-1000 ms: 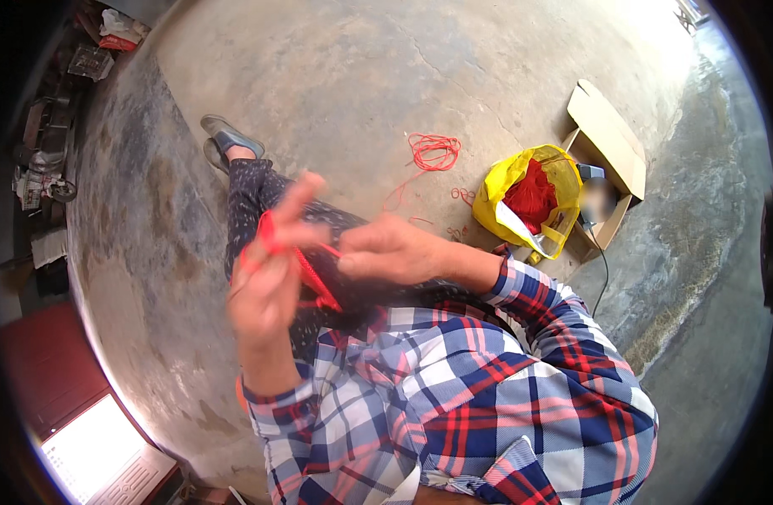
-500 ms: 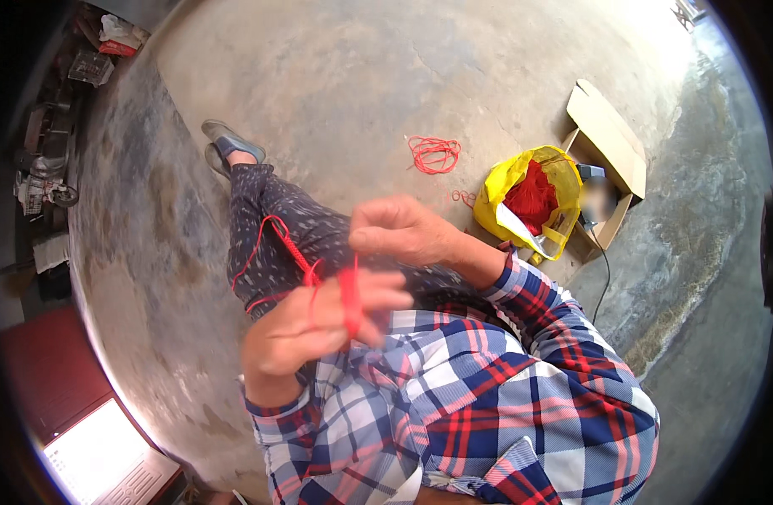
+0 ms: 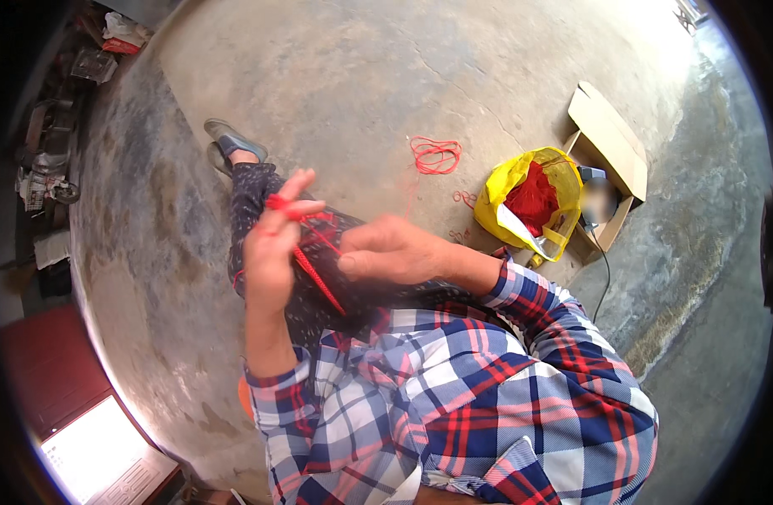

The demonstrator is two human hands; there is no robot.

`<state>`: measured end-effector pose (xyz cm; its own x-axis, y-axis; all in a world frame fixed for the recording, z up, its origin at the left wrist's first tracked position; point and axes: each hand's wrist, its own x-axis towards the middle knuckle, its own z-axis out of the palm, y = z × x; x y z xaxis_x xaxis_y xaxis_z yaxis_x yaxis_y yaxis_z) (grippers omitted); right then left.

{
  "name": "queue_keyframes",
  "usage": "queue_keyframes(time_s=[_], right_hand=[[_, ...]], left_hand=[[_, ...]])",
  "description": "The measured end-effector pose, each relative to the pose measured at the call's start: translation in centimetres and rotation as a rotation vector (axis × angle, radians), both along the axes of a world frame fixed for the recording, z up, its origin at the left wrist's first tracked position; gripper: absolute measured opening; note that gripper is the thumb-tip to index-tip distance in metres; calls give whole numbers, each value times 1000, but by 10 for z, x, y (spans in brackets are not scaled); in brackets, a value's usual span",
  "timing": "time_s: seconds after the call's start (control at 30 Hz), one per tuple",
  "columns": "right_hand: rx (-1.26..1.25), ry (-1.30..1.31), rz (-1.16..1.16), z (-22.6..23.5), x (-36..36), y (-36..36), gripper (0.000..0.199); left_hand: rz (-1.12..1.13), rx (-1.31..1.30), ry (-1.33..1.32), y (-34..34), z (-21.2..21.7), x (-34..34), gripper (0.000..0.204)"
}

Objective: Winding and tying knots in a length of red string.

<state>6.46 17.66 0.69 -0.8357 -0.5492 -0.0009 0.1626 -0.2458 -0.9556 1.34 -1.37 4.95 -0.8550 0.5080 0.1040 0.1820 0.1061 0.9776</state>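
Red cord (image 3: 295,208) is looped round the raised fingers of my left hand (image 3: 270,252), above my dark patterned trousers. From those fingers a strand runs down to the right, toward my right hand (image 3: 395,251). The right hand is closed, thumb against fingers, pinching the strand; motion blurs it a little. A tightly braided red length (image 3: 319,282) hangs slantwise below my left palm, over my lap. How its upper end joins the cord is hidden by the hand.
On the concrete floor lies a loose coil of red cord (image 3: 437,156). To its right a yellow bag (image 3: 497,187) holds a heap of red cord (image 3: 533,202). An open cardboard box (image 3: 609,126) stands behind it, with a black cable (image 3: 606,278). Cluttered shelving (image 3: 54,143) lines the left.
My left hand has swung up and away from me, fingers now pointing upward with the loops. The right hand has dropped slightly nearer. The braided length now hangs below the left hand.
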Motion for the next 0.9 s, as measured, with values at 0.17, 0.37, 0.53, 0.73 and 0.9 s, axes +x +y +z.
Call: queue_keyframes(time_s=[0.17,0.37,0.53,0.73,0.9], right_hand=[[-127,-124,-233,-20,-10,14,32],[-4,134,-106,-9,-2,-1,29],[-156,-61,-160,-12,-6,6,27],[-61,97,-175,2,0,10,30],[-99,-65,-174,-8,-3,11,32]], left_hand=[[-711,-24,-383,6,28,22,37],[-2,-214,123,4,24,5,36],[-726,294,-379,4,29,16,42],[-412,-661,177,7,25,5,28],[-606,515,-403,7,37,20,41]])
